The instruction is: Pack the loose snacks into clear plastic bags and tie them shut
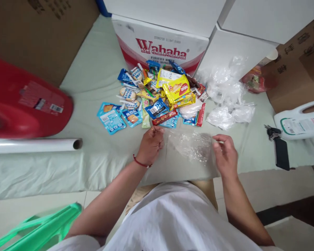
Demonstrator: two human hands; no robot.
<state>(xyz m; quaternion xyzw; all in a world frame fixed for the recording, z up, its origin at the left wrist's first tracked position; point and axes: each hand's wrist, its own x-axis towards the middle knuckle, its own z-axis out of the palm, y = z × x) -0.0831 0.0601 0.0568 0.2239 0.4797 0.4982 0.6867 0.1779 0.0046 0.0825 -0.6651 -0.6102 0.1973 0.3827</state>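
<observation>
A clear plastic bag [189, 144] is stretched out flat above the table's front part. My left hand [151, 141], closed in a fist, grips its left edge. At the bag's right edge, the thumb and fingers of my right hand [226, 153] pinch the plastic. Just beyond the bag lies a heap of wrapped snacks, with a yellow packet [176, 89] on top. A red-wrapped bar [164, 118] and light blue packets [112, 121] lie at the heap's near side. Crumpled clear bags [225, 94] are piled to the right of the snacks.
A white and red carton [159, 38] stands behind the heap. On the left are a large red jug [23, 101] and a white roll [36, 145]. A white bottle [300, 120] and keys with a black case [281, 153] lie right. A green bag [44, 226] hangs low left.
</observation>
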